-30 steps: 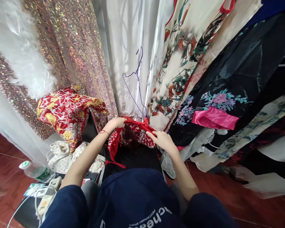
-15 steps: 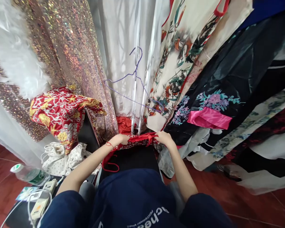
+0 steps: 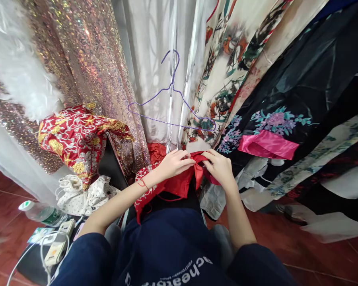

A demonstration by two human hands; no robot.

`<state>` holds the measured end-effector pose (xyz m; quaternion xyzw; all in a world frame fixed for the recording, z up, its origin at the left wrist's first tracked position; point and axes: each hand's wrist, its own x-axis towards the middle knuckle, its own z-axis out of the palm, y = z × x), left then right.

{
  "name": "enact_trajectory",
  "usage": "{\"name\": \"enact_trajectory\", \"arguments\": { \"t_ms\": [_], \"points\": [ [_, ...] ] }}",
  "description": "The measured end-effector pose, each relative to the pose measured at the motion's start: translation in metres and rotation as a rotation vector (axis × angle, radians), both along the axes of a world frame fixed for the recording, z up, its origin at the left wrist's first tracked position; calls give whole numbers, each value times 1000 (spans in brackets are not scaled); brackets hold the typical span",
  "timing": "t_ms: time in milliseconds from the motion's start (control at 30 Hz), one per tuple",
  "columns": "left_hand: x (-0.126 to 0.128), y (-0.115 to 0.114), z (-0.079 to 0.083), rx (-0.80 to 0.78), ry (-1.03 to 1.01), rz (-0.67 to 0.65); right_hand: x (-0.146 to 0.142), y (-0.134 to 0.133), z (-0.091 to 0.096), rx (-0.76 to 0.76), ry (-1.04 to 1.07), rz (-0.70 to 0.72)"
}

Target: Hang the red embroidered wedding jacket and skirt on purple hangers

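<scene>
My left hand point(image 3: 173, 163) and my right hand point(image 3: 220, 167) sit close together in front of my chest, both closed on a red embroidered garment point(image 3: 170, 183). The fingers pinch a red strap or tie at its top edge, between the two hands. The rest of the red cloth hangs down over my left wrist toward my lap. A thin purple wire hanger point(image 3: 170, 104) hangs just above the hands, against white fabric.
Hanging clothes fill the view: a sequined dress point(image 3: 86, 67) at left, white curtain fabric, a floral cream robe point(image 3: 226, 63), a black floral robe point(image 3: 289, 99). A red-and-gold garment point(image 3: 74, 137) lies on a chair. A water bottle point(image 3: 41, 214) and power strip point(image 3: 58, 248) sit lower left.
My hands have come together at the middle, gathering the red garment that was held stretched out between them. The purple hanger now hangs free and spread wide above.
</scene>
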<state>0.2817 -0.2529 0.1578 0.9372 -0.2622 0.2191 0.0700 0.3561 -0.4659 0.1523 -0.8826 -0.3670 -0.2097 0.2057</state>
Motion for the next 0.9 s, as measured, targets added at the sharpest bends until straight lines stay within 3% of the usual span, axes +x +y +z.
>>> {"name": "enact_trajectory", "arguments": {
  "t_ms": [167, 400, 533, 667, 833, 900],
  "points": [
    [-2, 5, 4, -59, -55, 38, -1, -14, 8, 35, -71, 78],
    [1, 4, -9, 13, -38, 262, -3, -11, 8, -59, -87, 169],
    [13, 19, -14, 172, 235, 231, -1, -13, 8, -52, -90, 180],
    [16, 50, -8, 216, 536, 189, 7, -23, 6, -39, -136, 94],
    [3, 76, 5, 234, 546, 582, 18, -33, 3, 86, -230, -28],
    [-2, 82, 15, 230, 513, 676, 20, -36, 3, 130, -267, -64]
  ]
}}
